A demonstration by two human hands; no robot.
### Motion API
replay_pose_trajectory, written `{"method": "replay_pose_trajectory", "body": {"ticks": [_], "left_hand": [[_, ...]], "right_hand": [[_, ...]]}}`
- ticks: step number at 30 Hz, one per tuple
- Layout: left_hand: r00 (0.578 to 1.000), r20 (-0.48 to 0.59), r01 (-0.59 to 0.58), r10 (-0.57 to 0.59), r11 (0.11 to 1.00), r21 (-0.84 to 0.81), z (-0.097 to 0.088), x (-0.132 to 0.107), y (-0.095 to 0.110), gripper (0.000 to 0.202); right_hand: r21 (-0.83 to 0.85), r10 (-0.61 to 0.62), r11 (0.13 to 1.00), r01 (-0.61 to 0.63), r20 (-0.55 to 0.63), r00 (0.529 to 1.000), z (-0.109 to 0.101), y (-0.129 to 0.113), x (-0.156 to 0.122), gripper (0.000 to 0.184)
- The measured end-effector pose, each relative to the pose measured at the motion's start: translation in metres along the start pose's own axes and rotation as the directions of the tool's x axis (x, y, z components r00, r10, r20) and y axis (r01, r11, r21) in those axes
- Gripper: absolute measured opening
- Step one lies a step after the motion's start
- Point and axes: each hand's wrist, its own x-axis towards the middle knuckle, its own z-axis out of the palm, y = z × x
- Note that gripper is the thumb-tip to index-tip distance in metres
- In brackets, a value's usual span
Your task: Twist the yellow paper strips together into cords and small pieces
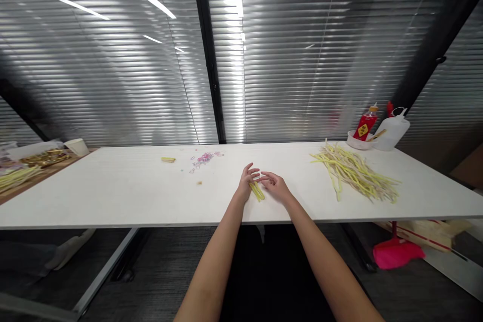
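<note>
The thin yellow strips [259,191] are gathered side by side in a short bundle, which slants out below the left hand [247,179].

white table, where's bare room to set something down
On the white table, room shows left of the yellow bundle, and between the right hand and the loose yellow strands. Crowded: around the left hand and folded strands, amid the elastic bands, and at the far right, where a red bottle, bowl and white squeeze bottle stand.
</note>
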Motion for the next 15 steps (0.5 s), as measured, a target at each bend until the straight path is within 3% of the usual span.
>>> {"method": "replay_pose_trajectory", "body": {"ticks": [4,9,12,15], "left_hand": [[0.999,-0.043,-0.022,0.022,1.000,0.020,0.001,-0.001,0.001,0.065],[0.987,-0.142,-0.066,0.069,0.997,0.031,0.004,-0.004,0.005,0.056],[0.980,-0.171,-0.090,0.102,0.993,0.073,0.004,-0.006,0.007,0.051],[0.973,-0.176,-0.102,0.147,0.965,0.241,0.003,-0.008,0.006,0.042]], "right_hand": [[-0.219,-0.087,0.973,0.072,-0.059,0.994,0.001,-0.011,-0.006,0.035],[-0.508,-0.114,0.848,0.151,0.104,0.988,0.006,-0.023,-0.016,0.032],[-0.591,-0.140,0.785,0.188,0.126,0.982,0.009,-0.024,-0.019,0.016],[-0.611,-0.126,0.774,0.166,0.109,0.986,0.010,-0.022,-0.021,0.009]]}}
